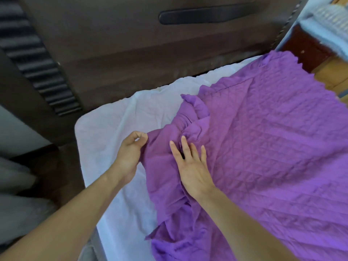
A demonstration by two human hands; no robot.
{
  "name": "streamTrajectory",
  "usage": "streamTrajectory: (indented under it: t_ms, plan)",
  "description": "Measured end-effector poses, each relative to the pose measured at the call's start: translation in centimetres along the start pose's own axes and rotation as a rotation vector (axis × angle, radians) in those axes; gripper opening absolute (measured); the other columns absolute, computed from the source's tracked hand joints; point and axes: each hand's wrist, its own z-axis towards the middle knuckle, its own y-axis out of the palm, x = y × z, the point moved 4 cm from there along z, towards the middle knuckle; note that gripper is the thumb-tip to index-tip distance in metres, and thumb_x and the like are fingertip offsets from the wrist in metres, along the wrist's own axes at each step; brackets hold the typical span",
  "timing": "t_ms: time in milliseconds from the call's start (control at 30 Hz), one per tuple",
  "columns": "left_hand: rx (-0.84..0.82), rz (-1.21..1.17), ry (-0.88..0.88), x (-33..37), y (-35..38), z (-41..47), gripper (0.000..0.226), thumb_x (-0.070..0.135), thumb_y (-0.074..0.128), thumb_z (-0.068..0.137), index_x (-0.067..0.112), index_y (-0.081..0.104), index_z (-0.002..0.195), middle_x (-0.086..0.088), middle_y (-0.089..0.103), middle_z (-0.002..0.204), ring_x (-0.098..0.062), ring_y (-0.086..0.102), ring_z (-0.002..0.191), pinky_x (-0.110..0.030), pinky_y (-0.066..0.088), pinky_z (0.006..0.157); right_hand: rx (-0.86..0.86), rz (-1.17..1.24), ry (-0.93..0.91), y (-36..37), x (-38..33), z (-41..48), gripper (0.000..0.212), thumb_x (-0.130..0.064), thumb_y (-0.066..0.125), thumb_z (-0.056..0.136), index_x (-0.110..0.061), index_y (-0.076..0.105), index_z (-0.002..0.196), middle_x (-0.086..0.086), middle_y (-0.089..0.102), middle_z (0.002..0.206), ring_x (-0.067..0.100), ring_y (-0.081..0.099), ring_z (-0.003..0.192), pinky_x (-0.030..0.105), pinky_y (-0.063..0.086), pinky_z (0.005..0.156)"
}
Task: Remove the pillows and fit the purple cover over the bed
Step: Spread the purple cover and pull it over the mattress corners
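The purple cover lies spread over most of the bed, quilted on top with a plain frilled border bunched near the bed's left side. A white mattress sheet shows bare along the left and head end. My left hand pinches the cover's bunched edge between thumb and fingers. My right hand rests flat on the folds just to the right, fingers spread. No pillows are in view.
A dark brown headboard with a padded strip stands behind the bed. To the left are a ribbed dark panel and dark floor. At the far right are a wooden floor and pale blue furniture.
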Motion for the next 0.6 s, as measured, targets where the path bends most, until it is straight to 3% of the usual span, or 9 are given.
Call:
streamTrajectory:
  t_ms: [67, 167, 267, 367, 500, 600]
  plan:
    - [-0.044, 0.004, 0.022, 1.3, -1.6, 0.2, 0.02, 0.01, 0.056, 0.09, 0.019, 0.055, 0.073, 0.004, 0.056, 0.066, -0.01, 0.049, 0.058, -0.023, 0.038, 0.051, 0.017, -0.053, 0.014, -0.7, -1.3, 1.3, 0.081, -0.008, 0.052, 0.083, -0.021, 0.008, 0.15, 0.017, 0.018, 0.155, 0.042, 0.035, 0.132, 0.065, 0.011, 0.107]
    - [-0.08, 0.015, 0.047, 2.8, -4.1, 0.5, 0.019, -0.002, 0.061, 0.085, 0.017, 0.059, 0.083, 0.001, 0.061, 0.075, -0.006, 0.057, 0.059, -0.014, 0.045, 0.05, 0.041, -0.118, 0.034, -1.4, -2.9, 3.2, 0.076, -0.011, 0.061, 0.079, -0.019, 0.025, 0.146, 0.014, 0.039, 0.146, 0.041, 0.046, 0.124, 0.067, 0.019, 0.104]
    - [-0.085, 0.08, 0.074, 4.5, -6.9, 1.0, 0.02, -0.005, 0.059, 0.085, 0.015, 0.064, 0.083, -0.001, 0.06, 0.08, -0.009, 0.058, 0.065, -0.017, 0.05, 0.057, 0.075, -0.138, -0.015, -2.3, -5.2, 5.3, 0.081, -0.016, 0.072, 0.077, -0.018, 0.027, 0.145, 0.012, 0.043, 0.143, 0.036, 0.046, 0.126, 0.065, 0.012, 0.106]
    - [-0.051, 0.184, 0.089, 5.5, -9.0, 1.2, 0.023, -0.005, 0.054, 0.088, 0.01, 0.069, 0.08, -0.001, 0.064, 0.083, -0.005, 0.06, 0.065, -0.014, 0.051, 0.059, 0.049, -0.151, -0.046, -3.3, -7.2, 7.4, 0.083, -0.014, 0.068, 0.081, -0.019, 0.019, 0.147, 0.012, 0.035, 0.149, 0.032, 0.047, 0.124, 0.065, 0.005, 0.107]
    - [-0.017, 0.231, 0.083, 6.5, -11.5, 1.5, 0.025, -0.001, 0.05, 0.093, 0.008, 0.071, 0.081, -0.003, 0.068, 0.09, -0.013, 0.065, 0.077, -0.018, 0.055, 0.066, -0.001, -0.159, -0.111, -4.7, -10.2, 9.9, 0.087, 0.001, 0.048, 0.087, -0.023, -0.007, 0.149, 0.013, 0.002, 0.157, 0.031, 0.039, 0.124, 0.063, -0.005, 0.111]
    - [-0.021, 0.215, 0.07, 6.8, -12.8, 1.5, 0.025, 0.0, 0.049, 0.093, 0.007, 0.07, 0.081, -0.005, 0.069, 0.089, -0.015, 0.067, 0.076, -0.021, 0.057, 0.065, -0.013, -0.153, -0.117, -5.2, -12.1, 11.9, 0.078, -0.005, 0.048, 0.089, -0.024, 0.003, 0.149, 0.016, 0.009, 0.155, 0.032, 0.044, 0.121, 0.061, -0.002, 0.11]
